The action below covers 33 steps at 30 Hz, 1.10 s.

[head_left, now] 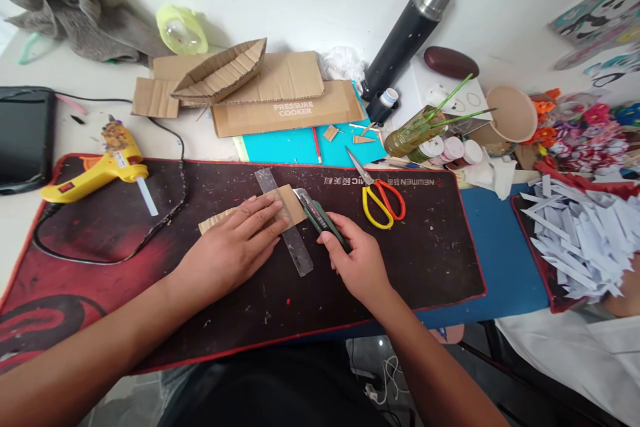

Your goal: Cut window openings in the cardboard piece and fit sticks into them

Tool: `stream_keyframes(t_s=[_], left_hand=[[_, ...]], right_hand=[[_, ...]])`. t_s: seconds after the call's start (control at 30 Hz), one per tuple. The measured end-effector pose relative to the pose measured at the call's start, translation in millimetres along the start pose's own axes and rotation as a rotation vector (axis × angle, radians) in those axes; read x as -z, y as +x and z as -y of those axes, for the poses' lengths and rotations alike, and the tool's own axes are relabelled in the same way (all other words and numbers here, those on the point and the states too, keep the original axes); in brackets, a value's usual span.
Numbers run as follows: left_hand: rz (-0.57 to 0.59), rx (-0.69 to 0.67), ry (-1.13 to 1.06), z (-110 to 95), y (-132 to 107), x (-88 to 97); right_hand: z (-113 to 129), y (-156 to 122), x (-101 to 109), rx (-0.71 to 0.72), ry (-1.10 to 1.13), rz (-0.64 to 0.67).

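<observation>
Card point(294, 205) lies on the dark mat point(425, 267) near the middle of the scene, under a clear ruler point(299, 255) that crosses it at a slant, its far end to the left and its near end to the right. The left hand point(235, 232) lies flat over both, fingers stretched out together and its grip not closed around anything; the fingertips rest on the ruler, while a ribbed end of the card shows beyond the hand on the left. The right hand point(356, 255) has its grip closed around a green knife point(323, 220), the blade pointing far and left at the card's far right edge; whether the blade touches it I cannot tell. Scissors point(369, 180) with one yellow and one red handle lie to the right of the knife, points to the far left, across the mat's far edge. On the left of the mat sits a yellow glue gun point(107, 170), its black cord point(183, 170) looping over the mat. Beyond the mat, on the white bench point(200, 140), cardboard point(240, 119) is stacked partly over a blue sheet point(285, 148), where a red pencil point(317, 145) lies. A black flask point(403, 37) stands farther right, beside a jar point(407, 133) holding green sticks, and white paper strips point(585, 233) are heaped at the far right.
</observation>
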State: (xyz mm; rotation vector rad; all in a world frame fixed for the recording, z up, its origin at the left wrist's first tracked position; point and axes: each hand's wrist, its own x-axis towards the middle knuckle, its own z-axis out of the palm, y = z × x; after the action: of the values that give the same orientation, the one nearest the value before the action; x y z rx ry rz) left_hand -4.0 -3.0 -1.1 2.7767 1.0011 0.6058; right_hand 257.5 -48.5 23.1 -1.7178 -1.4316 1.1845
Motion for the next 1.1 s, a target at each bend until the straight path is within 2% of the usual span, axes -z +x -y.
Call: stream_keyframes(t_s=[0.37, 0.7, 1.1], left_hand=[[0.014, 0.025, -0.062, 0.9, -1.6, -0.4], [0.006, 0.014, -0.033, -0.4, -1.0, 0.6], [-0.005, 0.068, -0.022, -2.7, -0.9, 5.5]], right_hand=[[1.1, -0.4, 0.8, 0.0, -0.004, 0.001], [3.2, -0.4, 1.2, -0.003, 0.005, 0.004], [2.2, -0.8, 0.5, -0.013, 0.015, -0.002]])
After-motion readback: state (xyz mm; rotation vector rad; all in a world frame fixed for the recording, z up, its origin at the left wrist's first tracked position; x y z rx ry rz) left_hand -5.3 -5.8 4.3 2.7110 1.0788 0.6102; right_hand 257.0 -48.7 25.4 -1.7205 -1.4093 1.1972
